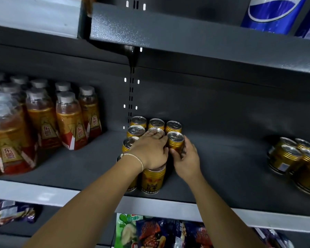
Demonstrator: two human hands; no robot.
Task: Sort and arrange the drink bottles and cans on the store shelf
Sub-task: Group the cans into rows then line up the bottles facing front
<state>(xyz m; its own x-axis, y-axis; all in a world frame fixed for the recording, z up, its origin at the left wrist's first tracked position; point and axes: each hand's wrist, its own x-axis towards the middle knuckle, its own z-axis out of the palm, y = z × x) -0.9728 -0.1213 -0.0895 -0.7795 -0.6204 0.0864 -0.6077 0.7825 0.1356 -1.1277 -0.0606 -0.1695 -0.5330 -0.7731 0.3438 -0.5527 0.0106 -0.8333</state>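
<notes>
So both hands are in the middle of the dark shelf (222,167), working on a block of gold cans (156,123) standing against the back wall by the slotted upright. The left hand (150,151) lies palm-down across the tops, fingers pretty much straight and just resting there, not gripping. It covers the middle of the block, so I can't count the rows. The right hand (186,158) has its fingers curled round one can (175,142) at the block's 3 o'clock edge, upright and tight against its neighbours. A front can (153,179) pokes out under the left wrist at 6 o'clock.

Around it: at 9 o'clock a crowd of grey-capped bottles (70,120) with orange and red labels. At 3 o'clock, well apart, a bunch of loose cans (293,158), tilted or lying down. The upper shelf (186,38) hangs over everything, with a blue bottle (274,13) up at 1 o'clock. Snack bags (159,231) sit below at 6 o'clock.
</notes>
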